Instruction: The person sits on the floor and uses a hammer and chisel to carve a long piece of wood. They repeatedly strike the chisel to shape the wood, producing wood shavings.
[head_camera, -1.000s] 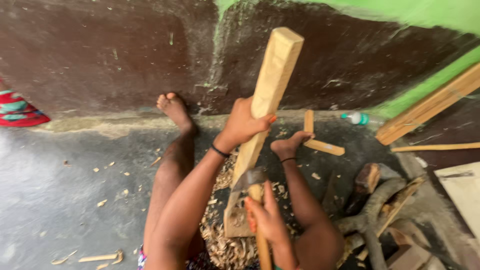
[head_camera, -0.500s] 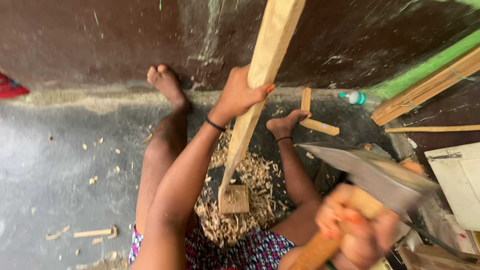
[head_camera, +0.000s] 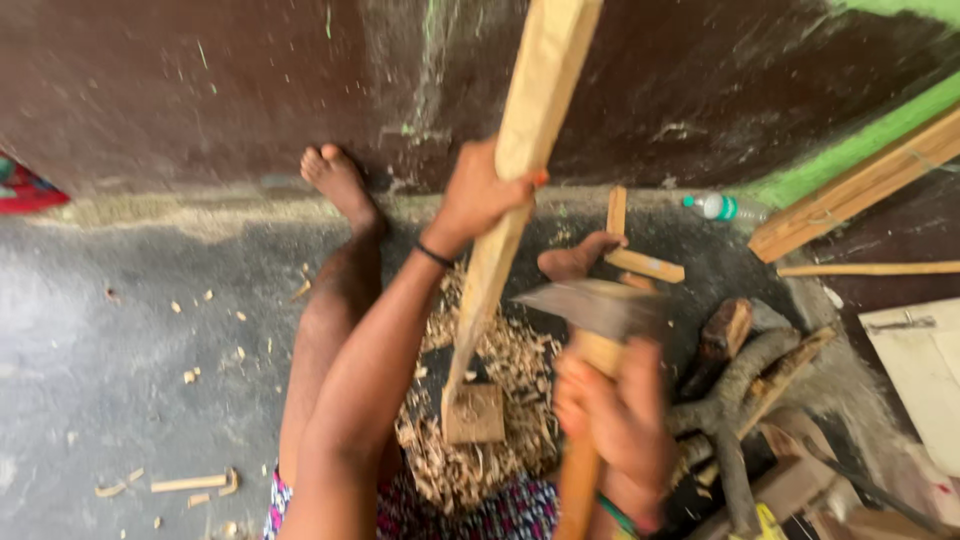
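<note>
Centrally in the frame, the left hand (head_camera: 480, 195) wraps tightly around a long pale wooden stake (head_camera: 510, 190), gripping it at about mid-length so that most of the wood above the fist runs up past the top edge, while the tapering lower part slants down to a small wooden block (head_camera: 475, 412) set in a heap of wood shavings (head_camera: 510, 400). Lower right of centre, the right hand (head_camera: 620, 420) is clenched around the wooden handle of an adze (head_camera: 590, 310), blurred, its grey blade just right of the stake's lower part and below the left fist. Two bare feet reach toward the dark wall (head_camera: 200, 80) above. A plastic bottle (head_camera: 722, 207) lies at the upper right, near gnarled branches (head_camera: 740, 380).
</note>
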